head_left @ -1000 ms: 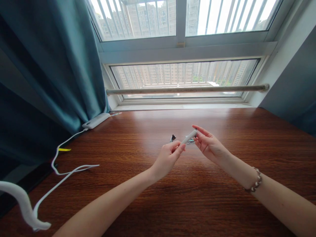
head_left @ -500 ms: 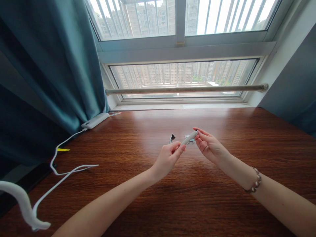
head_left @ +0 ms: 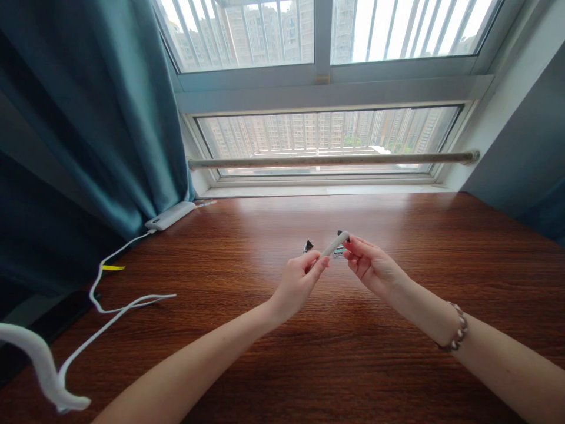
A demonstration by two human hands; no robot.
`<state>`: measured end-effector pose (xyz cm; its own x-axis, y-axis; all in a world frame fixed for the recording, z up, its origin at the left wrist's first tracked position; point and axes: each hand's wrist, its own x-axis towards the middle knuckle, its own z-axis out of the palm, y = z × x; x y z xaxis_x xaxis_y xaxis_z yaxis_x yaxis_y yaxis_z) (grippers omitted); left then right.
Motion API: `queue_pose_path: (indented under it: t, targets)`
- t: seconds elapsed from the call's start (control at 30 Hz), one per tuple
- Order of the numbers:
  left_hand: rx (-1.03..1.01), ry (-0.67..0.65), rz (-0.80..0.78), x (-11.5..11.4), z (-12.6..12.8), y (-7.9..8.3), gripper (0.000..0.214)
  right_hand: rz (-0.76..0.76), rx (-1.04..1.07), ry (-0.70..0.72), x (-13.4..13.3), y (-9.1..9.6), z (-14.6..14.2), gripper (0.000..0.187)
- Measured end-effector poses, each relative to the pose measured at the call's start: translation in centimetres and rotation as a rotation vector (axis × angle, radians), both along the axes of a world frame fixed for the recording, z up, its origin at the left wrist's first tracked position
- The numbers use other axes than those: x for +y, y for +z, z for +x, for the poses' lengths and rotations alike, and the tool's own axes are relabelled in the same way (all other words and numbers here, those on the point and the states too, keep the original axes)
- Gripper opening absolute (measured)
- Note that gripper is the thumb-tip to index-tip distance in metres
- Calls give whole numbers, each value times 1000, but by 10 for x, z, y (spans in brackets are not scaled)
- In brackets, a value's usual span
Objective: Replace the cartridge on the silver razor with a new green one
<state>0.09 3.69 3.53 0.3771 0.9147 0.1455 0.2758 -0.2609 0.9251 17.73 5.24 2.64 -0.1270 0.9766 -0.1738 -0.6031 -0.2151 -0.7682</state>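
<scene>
Tilted up to the right above the table, a slim white stick-shaped device (head_left: 333, 244) has small black parts at its far end. My left hand (head_left: 300, 281) is closed round its lower end, thumb on top. The fingers of my right hand (head_left: 368, 264) are closed in a pinch at the upper end, by the black parts, which they partly cover. Just beyond my left hand lies a small dark and silvery item (head_left: 308, 245), too small to name. Behind the device lies a small shiny, silvery item (head_left: 339, 251), partly hidden.
The brown wooden table (head_left: 247, 365) runs back to the window ledge. At the left, a white power strip (head_left: 170, 216) lies by the blue curtain (head_left: 110, 106), its white cable (head_left: 99, 277) looping forward. A yellow strip (head_left: 113, 268) and a curved white stand (head_left: 39, 359) are nearby.
The device's upper end has shifted slightly left, and the black parts show more on both sides of it. My right hand has moved a little left and its fingers have changed their hold.
</scene>
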Motion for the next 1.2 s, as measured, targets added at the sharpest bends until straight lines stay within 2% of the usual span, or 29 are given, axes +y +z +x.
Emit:
queue_pose_path:
  t: [0.2,0.37,0.57,0.8,1.0,1.2]
  targets:
    - [-81,51,-24,2,-1,2,35,-35,47,89,-5,2,-6,10]
    - [-46,29,-14,1,0,3,35,-15,51,164,-6,1,-6,14]
    - [56,-40,9,-2,3,1,35,38,53,76,-2,-2,-4,12]
    - [49,1,34,1,0,-2,35,71,82,87,2,-3,-1,12]
    - [285,-170,73,0,2,-11,37,67,16,15,17,3,16,12]
    - [420,-168,82,0,1,-23,16,44,-130,-27,30,2,30,12]
